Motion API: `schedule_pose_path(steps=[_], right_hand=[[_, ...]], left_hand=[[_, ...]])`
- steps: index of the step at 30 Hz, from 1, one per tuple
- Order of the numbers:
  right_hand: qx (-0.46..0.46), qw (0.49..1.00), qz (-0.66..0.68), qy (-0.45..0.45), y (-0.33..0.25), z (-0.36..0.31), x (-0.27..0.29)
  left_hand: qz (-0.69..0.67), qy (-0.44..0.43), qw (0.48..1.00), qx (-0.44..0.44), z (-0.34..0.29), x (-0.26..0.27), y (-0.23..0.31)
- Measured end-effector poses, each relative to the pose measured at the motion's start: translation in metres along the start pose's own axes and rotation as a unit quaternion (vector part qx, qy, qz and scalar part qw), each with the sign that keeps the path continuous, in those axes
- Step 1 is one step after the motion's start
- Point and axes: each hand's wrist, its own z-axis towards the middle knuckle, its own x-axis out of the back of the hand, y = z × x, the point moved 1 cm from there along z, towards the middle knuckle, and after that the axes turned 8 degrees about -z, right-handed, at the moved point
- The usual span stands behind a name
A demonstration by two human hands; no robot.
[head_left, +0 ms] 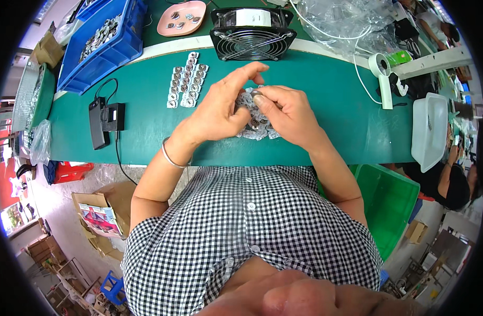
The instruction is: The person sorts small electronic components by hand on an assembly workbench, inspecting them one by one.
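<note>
Over the near middle of the green table lies a pile of small silvery parts (260,131), some with dark round centres. My right hand (294,113) is at the pile's right side, its thumb and index finger closed on a small dark round metal part (256,94). Curving over the left side of the pile, my left hand (220,108) has its thumb and fingers apart, and nothing shows between them. To its left, similar small parts (186,80) are laid out in neat columns. My hands partly hide the pile.
Beyond the hands stands a black fan (253,36). A pink plate (167,29) with several parts and a blue crate (67,73) are at the far left. Black boxes (99,124) with a cable lie left; a white handheld fan (381,76) and white tub (429,129) sit right.
</note>
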Motion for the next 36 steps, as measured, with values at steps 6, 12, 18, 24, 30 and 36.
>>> schedule_pose_path(steps=[6, 12, 18, 24, 30, 36], right_hand=[[0.026, 0.999, -0.043, 0.006, 0.000, -0.001, -0.005], [0.036, 0.997, -0.068, 0.013, 0.001, 0.002, 0.003], [-0.013, 1.000, 0.012, -0.014, 0.002, 0.000, 0.009], [-0.066, 0.978, 0.180, -0.086, 0.004, -0.006, 0.003], [-0.116, 0.908, 0.389, -0.106, 0.018, -0.012, -0.003], [-0.124, 0.974, 0.183, -0.040, 0.005, 0.005, 0.016]], left_hand=[[-0.049, 0.020, 0.998, 0.043, -0.003, -0.007, 0.004], [-0.070, 0.014, 0.996, 0.049, -0.004, -0.001, 0.002], [-0.083, -0.059, 0.992, 0.071, -0.005, 0.006, -0.005], [-0.124, -0.111, 0.982, 0.092, -0.013, 0.012, -0.010], [-0.304, -0.091, 0.945, 0.075, -0.025, 0.014, -0.025], [-0.282, 0.041, 0.952, 0.108, -0.006, 0.021, -0.019]])
